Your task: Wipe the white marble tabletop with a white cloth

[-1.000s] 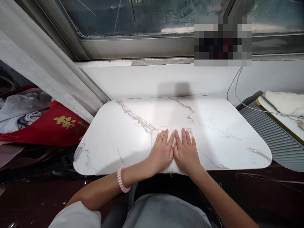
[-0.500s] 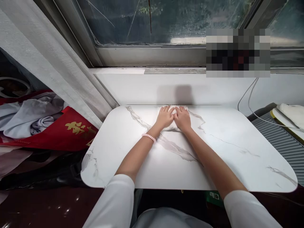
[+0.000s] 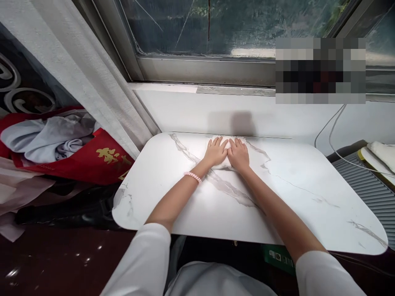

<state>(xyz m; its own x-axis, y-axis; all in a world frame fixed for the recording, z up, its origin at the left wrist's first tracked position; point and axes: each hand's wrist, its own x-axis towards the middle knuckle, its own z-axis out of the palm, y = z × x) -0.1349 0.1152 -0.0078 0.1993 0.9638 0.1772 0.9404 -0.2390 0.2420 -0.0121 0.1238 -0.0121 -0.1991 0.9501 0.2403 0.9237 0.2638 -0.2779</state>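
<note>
Cloth (image 3: 224,164), white and soft-looking with a fuzzy nap, lies as a small flat pad near the far edge of the table (image 3: 296,213), about midway along it. The left hand (image 3: 217,152) and right hand (image 3: 238,155) rest palm down on it side by side, thumbs together, fingers extended and slightly spread; they cover most of the pad, so its full outline is hidden. A pink coiled band (image 3: 193,176) circles the left wrist above the table.

The table is a smooth, glossy white slab with rounded corners and grey-brown marble veining. Behind its far edge rises a plain white wall (image 3: 185,102), and above that a metal-framed window (image 3: 216,28) with smeared, scratched glass. A blurred patch (image 3: 321,70) beyond the table's far right side hides whatever is there; a thin white cord (image 3: 331,123) drops below it.

Left of the table, a pale woven curtain (image 3: 83,61) hangs in folds, partly screening a red bag (image 3: 83,162) with gold lettering and crumpled grey fabric (image 3: 55,135) inside. Right of the table stand a ribbed grey panel (image 3: 364,185) and a fluffy white bundle (image 3: 382,154). A green box (image 3: 279,259) shows under the table's near edge, partly blocked by the right forearm.
</note>
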